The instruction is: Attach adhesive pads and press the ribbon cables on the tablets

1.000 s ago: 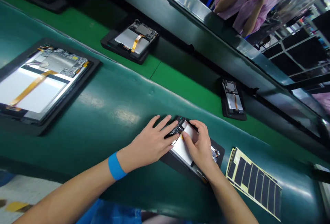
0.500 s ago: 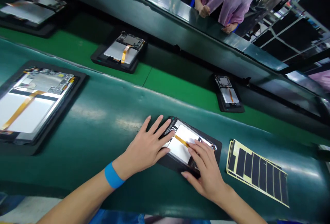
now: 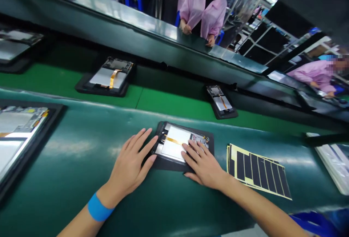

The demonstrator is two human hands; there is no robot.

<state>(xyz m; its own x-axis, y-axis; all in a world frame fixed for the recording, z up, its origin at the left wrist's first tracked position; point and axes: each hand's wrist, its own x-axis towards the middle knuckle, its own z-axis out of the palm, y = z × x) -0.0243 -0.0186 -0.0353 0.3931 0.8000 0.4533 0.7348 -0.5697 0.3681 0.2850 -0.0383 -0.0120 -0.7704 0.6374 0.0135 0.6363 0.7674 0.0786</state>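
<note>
An opened tablet (image 3: pixel 174 151) lies on a dark pad on the green work surface in front of me, its white battery, orange ribbon cable (image 3: pixel 174 141) and circuit board showing. My left hand (image 3: pixel 133 160), with a blue wristband (image 3: pixel 99 208), has its fingers spread, the tips at the tablet's left edge. Across the tablet's right part rests my right hand (image 3: pixel 203 164), fingers stretched out over the battery and board. What lies under the right fingers is hidden. Neither hand grips anything that I can see.
Right of the tablet lie sheets of black adhesive strips (image 3: pixel 259 171) on yellow backing. A larger opened tablet (image 3: pixel 19 135) is at the left. More opened tablets (image 3: pixel 110 75) rest on the green conveyor behind. White packs (image 3: pixel 334 164) stand far right. People in pink (image 3: pixel 203 11) sit across.
The view has shifted, and both hands sit lower left in it. My left hand has drawn back from over the tablet to its left edge. The tablet is turned more level.
</note>
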